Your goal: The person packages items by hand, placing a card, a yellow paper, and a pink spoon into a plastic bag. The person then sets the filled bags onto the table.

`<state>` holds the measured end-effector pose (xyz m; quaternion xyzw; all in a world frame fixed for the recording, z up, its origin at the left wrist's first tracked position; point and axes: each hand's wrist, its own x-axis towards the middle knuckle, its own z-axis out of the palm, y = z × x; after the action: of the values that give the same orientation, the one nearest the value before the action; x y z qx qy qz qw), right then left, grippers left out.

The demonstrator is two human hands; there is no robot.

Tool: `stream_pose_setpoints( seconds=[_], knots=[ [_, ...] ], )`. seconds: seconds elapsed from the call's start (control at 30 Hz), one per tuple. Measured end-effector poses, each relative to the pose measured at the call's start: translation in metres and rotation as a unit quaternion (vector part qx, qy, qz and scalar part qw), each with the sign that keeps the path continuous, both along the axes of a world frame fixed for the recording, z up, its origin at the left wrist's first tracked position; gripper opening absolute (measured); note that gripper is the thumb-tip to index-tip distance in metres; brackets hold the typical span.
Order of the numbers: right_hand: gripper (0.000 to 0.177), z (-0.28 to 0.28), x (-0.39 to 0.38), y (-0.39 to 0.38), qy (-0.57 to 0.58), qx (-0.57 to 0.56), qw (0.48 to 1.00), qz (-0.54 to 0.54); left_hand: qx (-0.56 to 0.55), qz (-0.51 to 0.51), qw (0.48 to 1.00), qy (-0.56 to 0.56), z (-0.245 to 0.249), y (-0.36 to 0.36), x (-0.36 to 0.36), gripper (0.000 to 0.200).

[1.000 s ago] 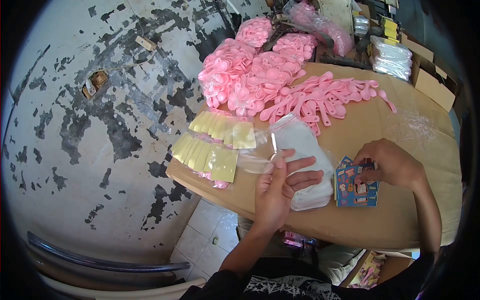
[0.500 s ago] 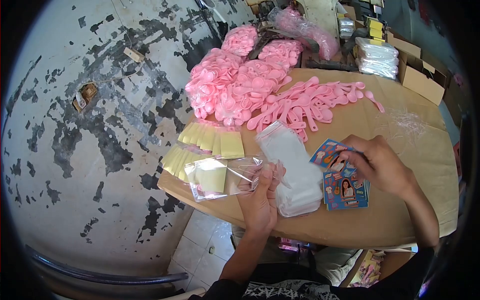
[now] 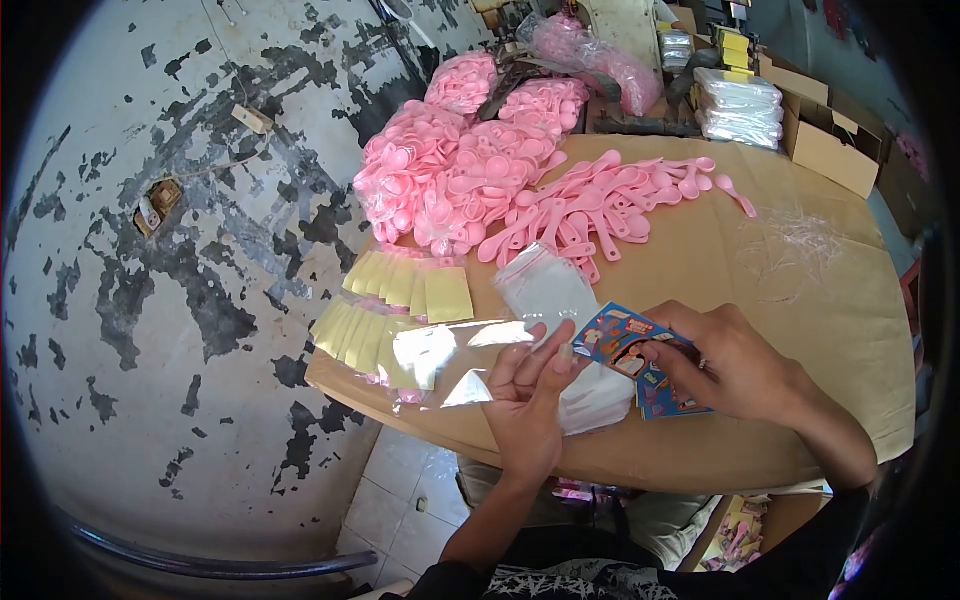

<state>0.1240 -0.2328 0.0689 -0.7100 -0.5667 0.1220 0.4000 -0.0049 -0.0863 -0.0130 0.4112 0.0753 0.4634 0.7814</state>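
My left hand [image 3: 528, 415] is closed on a clear plastic bag [image 3: 460, 350], which stretches out to the left over the yellow-card packs. Between the thumb and fingers of my right hand [image 3: 740, 365] is a blue printed card [image 3: 618, 335], its left corner close to my left fingertips. Partly hidden below that hand lies a stack of similar blue cards [image 3: 660, 402]. A pile of clear plastic bags [image 3: 545, 285] sits under and behind my left hand. Two rows of packs with yellow cards [image 3: 447, 293] lie at the table's left edge.
Loose pink spoons [image 3: 600, 205] are heaped at the back of the cardboard-covered table [image 3: 780, 400]. Plastic sacks of pink spoons [image 3: 430, 175] stand behind, against the peeling wall [image 3: 200, 400]. At right are plastic scraps [image 3: 800, 240], wrapped bundles [image 3: 738, 108] and an open carton [image 3: 835, 150].
My right hand has brought the card left and down from above the stack, toward my left hand. The left hand has shifted slightly right, keeping hold of the clear bag.
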Motion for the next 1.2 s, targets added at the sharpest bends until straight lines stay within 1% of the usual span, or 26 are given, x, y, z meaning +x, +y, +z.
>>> stream_pose_setpoints(
  seconds=[0.1, 0.2, 0.3, 0.4, 0.5, 0.6, 0.7, 0.8, 0.9, 1.0, 1.1, 1.2],
  knots=[
    [0.016, 0.001, 0.000, -0.002, -0.022, -0.011, 0.997, 0.069, 0.126, -0.016, 0.991, 0.028, -0.006, -0.002, -0.008, 0.023],
    [0.016, 0.009, -0.005, -0.004, -0.022, -0.061, 0.995, 0.071, 0.164, -0.049, 0.985, 0.035, -0.009, -0.004, -0.011, 0.022],
    [0.017, 0.012, -0.006, -0.005, -0.016, -0.064, 0.994, 0.085, 0.132, -0.088, 0.987, 0.012, -0.007, -0.004, -0.010, 0.019],
    [0.019, 0.018, -0.009, -0.008, -0.014, -0.068, 0.994, 0.082, 0.096, -0.091, 0.991, 0.012, -0.009, -0.002, -0.008, 0.020],
    [0.021, 0.017, -0.007, -0.010, -0.003, -0.073, 0.993, 0.090, 0.137, -0.143, 0.980, 0.024, 0.002, -0.007, -0.009, 0.025],
    [0.022, 0.018, -0.006, -0.008, 0.018, -0.072, 0.993, 0.096, 0.162, -0.181, 0.965, 0.096, 0.005, -0.008, -0.014, 0.028],
    [0.023, 0.028, -0.014, -0.005, 0.173, -0.107, 0.978, 0.038, 0.205, -0.136, 0.967, 0.069, 0.015, -0.012, -0.011, 0.028],
    [0.023, -0.003, -0.008, 0.001, 0.045, 0.036, 0.994, 0.091, 0.082, -0.205, 0.974, 0.050, 0.001, -0.003, -0.010, 0.024],
    [0.030, 0.001, -0.003, -0.004, 0.041, -0.032, 0.995, 0.080, 0.047, -0.207, 0.977, 0.027, 0.001, -0.001, -0.010, 0.025],
    [0.029, -0.006, -0.006, -0.002, 0.049, 0.018, 0.996, 0.074, 0.094, -0.148, 0.981, 0.086, 0.009, -0.015, -0.006, 0.029],
    [0.022, 0.002, -0.015, 0.001, 0.049, 0.007, 0.998, 0.042, 0.118, -0.210, 0.971, 0.007, 0.001, -0.019, 0.004, 0.051],
    [0.018, -0.019, -0.012, 0.005, 0.057, 0.098, 0.992, 0.047, 0.116, -0.256, 0.960, 0.003, 0.011, -0.027, 0.002, 0.077]
  ],
)
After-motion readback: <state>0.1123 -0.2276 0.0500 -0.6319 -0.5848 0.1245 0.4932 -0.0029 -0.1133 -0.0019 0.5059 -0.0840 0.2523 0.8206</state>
